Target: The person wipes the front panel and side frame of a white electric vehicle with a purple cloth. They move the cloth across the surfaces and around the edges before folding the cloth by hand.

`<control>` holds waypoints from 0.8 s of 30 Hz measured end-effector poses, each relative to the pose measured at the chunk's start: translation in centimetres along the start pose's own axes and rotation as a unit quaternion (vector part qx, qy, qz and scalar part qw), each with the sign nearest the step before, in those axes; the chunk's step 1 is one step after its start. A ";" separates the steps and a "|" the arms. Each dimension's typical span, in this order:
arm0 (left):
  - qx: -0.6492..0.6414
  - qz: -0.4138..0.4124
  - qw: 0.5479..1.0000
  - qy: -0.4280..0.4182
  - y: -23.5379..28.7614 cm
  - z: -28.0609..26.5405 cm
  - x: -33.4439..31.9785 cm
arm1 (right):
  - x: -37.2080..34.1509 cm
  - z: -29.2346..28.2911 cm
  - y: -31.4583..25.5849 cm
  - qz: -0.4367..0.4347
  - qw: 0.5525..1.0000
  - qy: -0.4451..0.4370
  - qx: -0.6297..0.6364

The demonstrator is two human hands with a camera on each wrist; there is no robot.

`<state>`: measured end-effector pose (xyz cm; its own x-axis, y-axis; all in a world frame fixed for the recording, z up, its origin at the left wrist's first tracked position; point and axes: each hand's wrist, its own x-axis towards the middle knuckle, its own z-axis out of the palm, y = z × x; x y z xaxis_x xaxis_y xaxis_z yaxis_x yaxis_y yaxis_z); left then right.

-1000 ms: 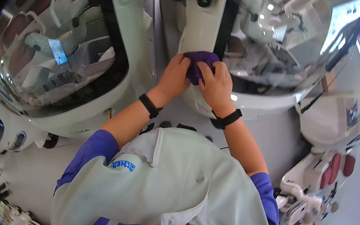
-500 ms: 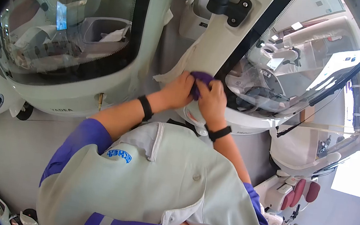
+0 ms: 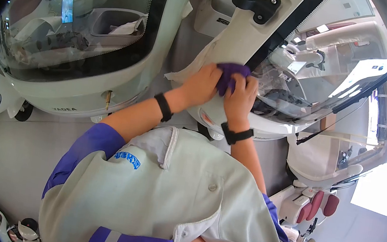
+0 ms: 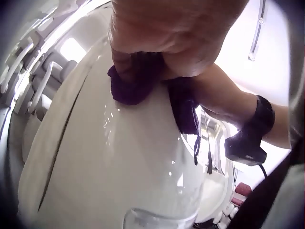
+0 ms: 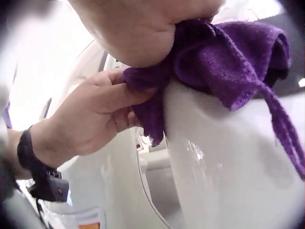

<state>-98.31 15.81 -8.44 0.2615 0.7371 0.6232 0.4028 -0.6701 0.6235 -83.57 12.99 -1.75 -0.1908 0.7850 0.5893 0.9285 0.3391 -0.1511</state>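
Note:
Both hands meet on a crumpled purple cloth [image 3: 232,71] at the foot of a white vehicle's windshield pillar [image 3: 232,37]. My left hand [image 3: 202,85] pinches the cloth's left side; in the right wrist view, its thumb and fingers grip a bunched part. My right hand [image 3: 240,97] holds the right side, fingers bent over the fabric. Fuzzy cloth [image 5: 224,64] spreads from under the right palm, and a thin strip of it hangs down the glossy white panel [image 5: 228,138]. In the left wrist view, the bunched cloth [image 4: 133,88] lies against the panel under the left fingers.
Right of the hands curves the clear windshield [image 3: 303,82], with a wiper [image 3: 341,109] on its far side. A black bracket [image 3: 264,7] sticks out higher on the pillar. A second white vehicle [image 3: 68,98] stands close at left. Scooters with red seats [image 3: 312,207] stand at right.
The head view has shifted and tilted. Over the last half second both hands and the cloth moved slightly up and right, toward the windshield's lower corner. Both hands keep their hold.

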 end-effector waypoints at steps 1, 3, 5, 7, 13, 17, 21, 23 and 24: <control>-0.008 -0.009 1.000 -0.027 0.0 0.2 -1.1 | -1.6 0.4 0.1 0.003 1.000 -0.011 0.006; -0.028 -0.022 0.996 -0.085 0.3 0.3 -2.4 | -2.7 0.6 0.3 0.006 0.999 -0.032 0.016; -0.023 -0.035 0.995 -0.095 0.3 0.3 -2.0 | -2.4 0.0 0.4 0.007 0.998 -0.050 0.027; -0.009 -0.018 0.997 -0.068 0.4 -0.3 -0.2 | -0.2 -1.0 0.1 0.009 0.999 -0.040 0.026; -0.002 0.021 0.999 -0.027 1.7 -3.5 6.9 | 6.3 -3.5 -1.4 0.038 0.998 0.026 0.040; 0.007 0.006 0.999 -0.048 0.4 -2.0 3.9 | 3.5 -2.1 -2.0 0.073 0.996 -0.016 0.038; -0.010 -0.030 0.995 -0.092 -0.6 0.7 -2.0 | -2.2 0.1 -1.7 0.071 0.993 -0.085 0.027; -0.028 -0.041 0.992 -0.118 -0.4 0.3 -2.7 | -3.2 0.4 -1.2 0.041 0.995 -0.085 0.027; -0.039 -0.043 0.990 -0.132 -0.2 -0.2 -2.4 | -3.1 0.1 -1.2 0.025 0.996 -0.085 0.027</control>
<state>-99.16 14.11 -9.98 0.4532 0.7822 0.4274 0.3672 -0.6008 0.7101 -84.14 10.26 -3.48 -0.1992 0.8767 0.4378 0.9209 0.3203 -0.2223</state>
